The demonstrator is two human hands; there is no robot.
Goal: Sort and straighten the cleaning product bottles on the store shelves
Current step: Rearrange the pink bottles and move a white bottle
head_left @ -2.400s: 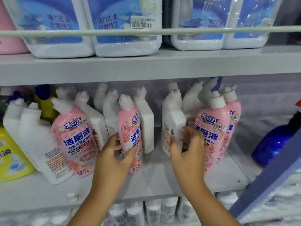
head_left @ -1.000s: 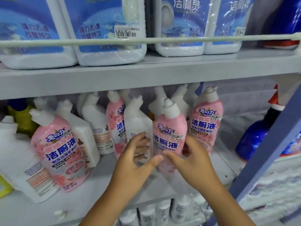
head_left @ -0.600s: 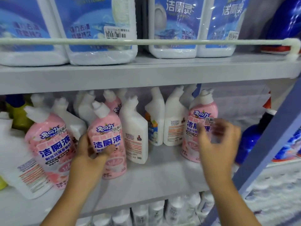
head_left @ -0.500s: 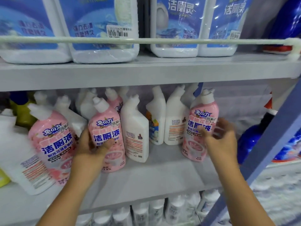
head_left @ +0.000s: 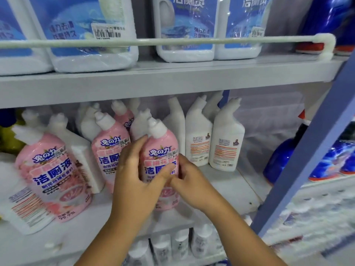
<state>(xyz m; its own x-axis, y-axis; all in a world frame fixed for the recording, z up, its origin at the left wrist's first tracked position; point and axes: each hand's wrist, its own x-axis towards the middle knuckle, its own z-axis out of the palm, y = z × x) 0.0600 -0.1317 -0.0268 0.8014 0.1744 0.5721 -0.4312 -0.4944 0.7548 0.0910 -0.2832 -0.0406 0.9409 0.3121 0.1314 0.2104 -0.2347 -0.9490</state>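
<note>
A pink toilet-cleaner bottle (head_left: 161,150) with a white angled cap stands upright at the middle of the grey shelf (head_left: 230,191). My left hand (head_left: 137,175) grips its left side, thumb across the label. My right hand (head_left: 189,181) holds its lower right side. A second pink bottle (head_left: 107,148) stands just left of it, and a third, larger-looking pink bottle (head_left: 51,169) leans at the front left. Two white bottles (head_left: 226,143) stand upright with back labels facing out to the right.
More white bottles (head_left: 90,123) crowd the back left, beside a yellow bottle (head_left: 7,137). Large blue-labelled jugs (head_left: 92,31) sit behind a rail on the upper shelf. A blue upright (head_left: 315,143) crosses the right; a dark blue spray bottle (head_left: 278,160) stands behind it. Small bottles (head_left: 178,244) fill the shelf below.
My right hand took the pink bottle from the right end and carried it left to the shelf's middle. My left hand let go of the other pink bottle and moved onto this one.
</note>
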